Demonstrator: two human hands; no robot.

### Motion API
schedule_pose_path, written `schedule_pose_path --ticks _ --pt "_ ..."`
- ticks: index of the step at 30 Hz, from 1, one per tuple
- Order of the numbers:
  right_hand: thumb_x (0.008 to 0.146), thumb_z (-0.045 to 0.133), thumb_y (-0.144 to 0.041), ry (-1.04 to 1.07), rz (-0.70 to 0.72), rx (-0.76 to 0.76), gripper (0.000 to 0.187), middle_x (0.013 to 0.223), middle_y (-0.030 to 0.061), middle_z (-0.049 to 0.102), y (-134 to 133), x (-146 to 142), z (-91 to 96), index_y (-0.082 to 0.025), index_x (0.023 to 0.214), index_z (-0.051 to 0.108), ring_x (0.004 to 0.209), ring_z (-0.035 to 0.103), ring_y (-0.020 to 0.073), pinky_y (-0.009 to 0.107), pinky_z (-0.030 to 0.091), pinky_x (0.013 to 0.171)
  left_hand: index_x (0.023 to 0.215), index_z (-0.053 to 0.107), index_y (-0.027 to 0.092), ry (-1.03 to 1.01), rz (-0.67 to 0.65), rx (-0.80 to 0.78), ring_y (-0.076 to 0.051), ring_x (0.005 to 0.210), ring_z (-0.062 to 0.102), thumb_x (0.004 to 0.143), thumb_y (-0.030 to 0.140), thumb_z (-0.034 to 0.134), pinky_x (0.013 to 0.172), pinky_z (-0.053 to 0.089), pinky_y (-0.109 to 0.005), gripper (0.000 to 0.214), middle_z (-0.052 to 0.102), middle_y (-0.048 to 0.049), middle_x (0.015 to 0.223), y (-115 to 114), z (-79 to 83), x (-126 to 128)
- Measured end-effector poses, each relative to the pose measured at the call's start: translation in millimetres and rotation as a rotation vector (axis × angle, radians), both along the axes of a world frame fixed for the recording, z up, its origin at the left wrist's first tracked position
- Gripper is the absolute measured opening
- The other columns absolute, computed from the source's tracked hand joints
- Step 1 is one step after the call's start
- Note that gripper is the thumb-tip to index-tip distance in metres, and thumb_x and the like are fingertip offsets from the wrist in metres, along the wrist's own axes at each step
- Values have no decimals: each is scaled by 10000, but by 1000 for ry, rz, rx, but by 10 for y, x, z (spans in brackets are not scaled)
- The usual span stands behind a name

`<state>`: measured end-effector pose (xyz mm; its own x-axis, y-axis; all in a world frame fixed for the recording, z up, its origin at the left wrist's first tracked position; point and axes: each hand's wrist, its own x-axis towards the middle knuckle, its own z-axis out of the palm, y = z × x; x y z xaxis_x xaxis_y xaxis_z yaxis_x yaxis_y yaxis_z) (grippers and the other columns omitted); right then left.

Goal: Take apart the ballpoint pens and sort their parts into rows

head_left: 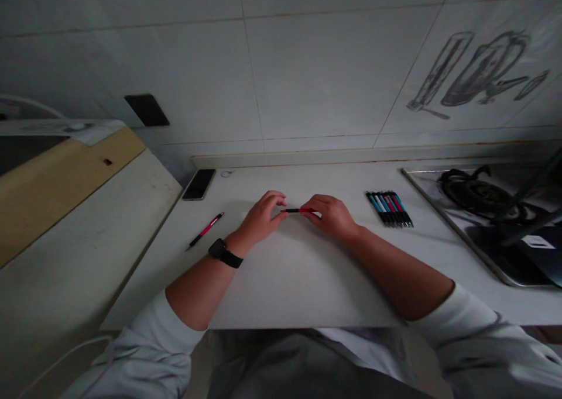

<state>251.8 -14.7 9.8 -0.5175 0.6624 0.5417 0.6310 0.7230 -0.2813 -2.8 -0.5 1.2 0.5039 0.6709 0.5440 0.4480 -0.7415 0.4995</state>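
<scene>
A red and black pen (293,210) lies level just over the white counter, its black end pointing left. My right hand (330,215) pinches the red part between thumb and fingers. At the black end is my left hand (262,216), with its thumb by the tip and its curled fingers apart from the thumb; whether the thumb touches the tip is hard to tell. Another red and black pen (205,230) rests on the counter, left of my left hand. To the right of my right hand, several pens (389,208) in blue, white, red and black lie side by side.
A phone (199,184) and a small ring-like item (227,174) lie at the counter's back left. At right stands a gas stove (483,212) with a metal rim. A white panel (83,241) borders the left side, and a tiled wall (307,77) the back.
</scene>
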Motion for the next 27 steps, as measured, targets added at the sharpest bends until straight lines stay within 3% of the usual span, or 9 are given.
schedule_pose_path --ticks 3,6,9,16,21,24,27 --pt "1024 566 -344 -3 -1 6 243 903 82 730 -3 5 9 -200 1008 760 813 652 191 306 464 767 1140 638 204 22 -12 -33 -217 1201 593 1009 294 588 1061 497 -438 166 619 -104 1239 -1 2 1" --pt "1029 558 -356 -15 4 11 261 897 77 733 -1 2 8 -201 1007 766 813 654 193 310 464 771 983 684 195 68 -13 -47 -204 1137 619 1046 270 499 1027 513 -422 210 645 -89 1199 -2 10 10" --pt "1033 550 -354 -36 7 8 268 904 77 740 -2 -15 5 -211 1008 775 815 656 193 313 459 772 896 690 188 74 8 -24 -204 1097 626 1025 254 537 988 529 -410 210 650 -82 1160 -6 26 17" --pt "1004 598 -381 -14 -56 -59 240 918 76 741 15 43 42 -226 1009 782 810 653 185 299 459 754 938 687 196 61 56 22 -200 1042 627 950 231 663 937 530 -381 44 636 -63 1091 -11 46 6" --pt "904 704 -446 410 -34 -386 255 906 51 748 98 110 80 -209 981 760 747 647 160 293 509 718 951 688 208 33 86 12 -205 1051 629 935 287 695 960 526 -391 81 634 -57 1085 11 14 -36" --pt "831 753 -525 682 49 -579 347 879 41 730 124 93 135 -200 952 740 776 651 165 298 544 720 1014 702 217 77 -38 -43 -221 1116 623 964 345 655 1006 519 -406 145 634 -79 1155 -7 7 -39" --pt "841 722 -578 873 60 -636 400 987 54 719 154 177 252 -215 1010 714 882 668 171 306 577 771 1211 664 224 91 -148 -130 -224 1161 612 1042 382 508 1028 514 -406 279 627 -106 1230 -40 24 -33"
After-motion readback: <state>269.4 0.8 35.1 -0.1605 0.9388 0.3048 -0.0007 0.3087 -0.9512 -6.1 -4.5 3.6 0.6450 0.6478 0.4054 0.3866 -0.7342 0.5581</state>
